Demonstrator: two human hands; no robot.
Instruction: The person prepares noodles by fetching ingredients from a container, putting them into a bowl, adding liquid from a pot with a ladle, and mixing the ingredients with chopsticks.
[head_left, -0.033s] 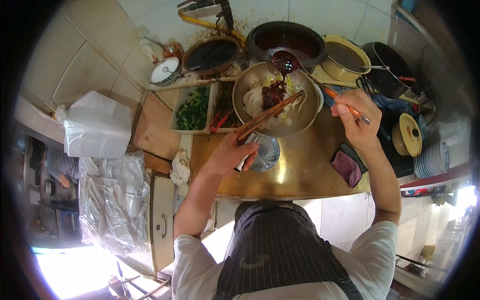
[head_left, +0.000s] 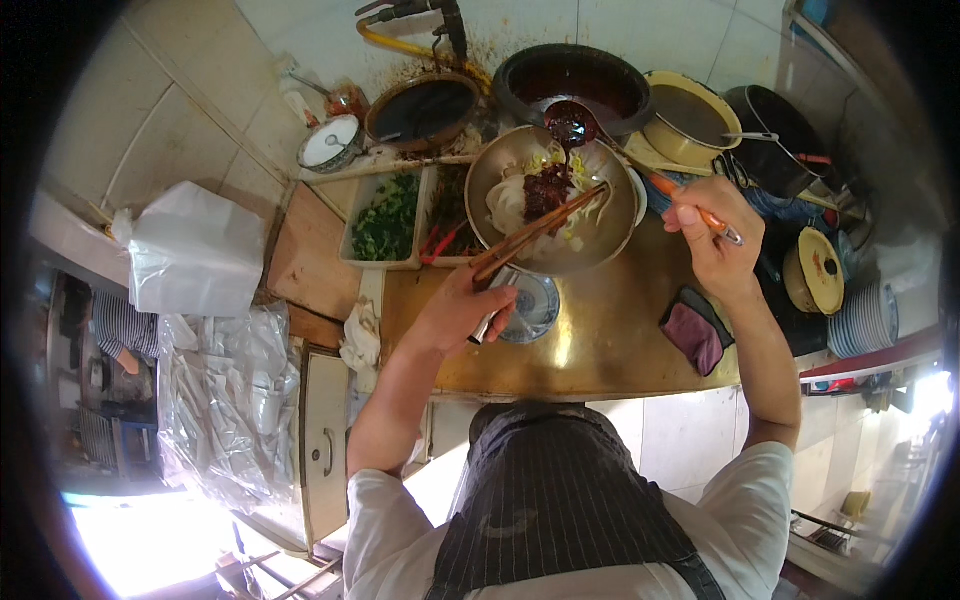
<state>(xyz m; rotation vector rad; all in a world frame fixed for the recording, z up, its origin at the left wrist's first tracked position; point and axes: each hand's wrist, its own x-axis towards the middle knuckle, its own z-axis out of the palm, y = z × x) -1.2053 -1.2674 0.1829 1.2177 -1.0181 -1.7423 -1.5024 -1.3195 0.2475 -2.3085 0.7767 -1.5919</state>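
My left hand (head_left: 455, 312) is closed around the metal handle (head_left: 488, 318) of a steel pan (head_left: 605, 245) and also grips a pair of wooden chopsticks (head_left: 535, 237), which slant across the pan. White noodles (head_left: 507, 197) and pale yellow bean sprouts lie inside, topped by a heap of dark red sauce (head_left: 546, 192). My right hand (head_left: 722, 235) is closed on the orange handle of a ladle (head_left: 572, 123). Its bowl hangs over the pan's far edge, and a strand of sauce runs from it onto the heap. Under the pan handle, a blue-and-white dish (head_left: 535, 310) is partly hidden.
Behind the pan stands a large dark pot (head_left: 520, 82) of sauce, beside a cream pot (head_left: 660, 150). Left are a tub of chopped greens (head_left: 385, 220) and a bowl of dark liquid (head_left: 425, 112). A purple cloth (head_left: 695, 335) and stacked plates (head_left: 865, 320) are at right.
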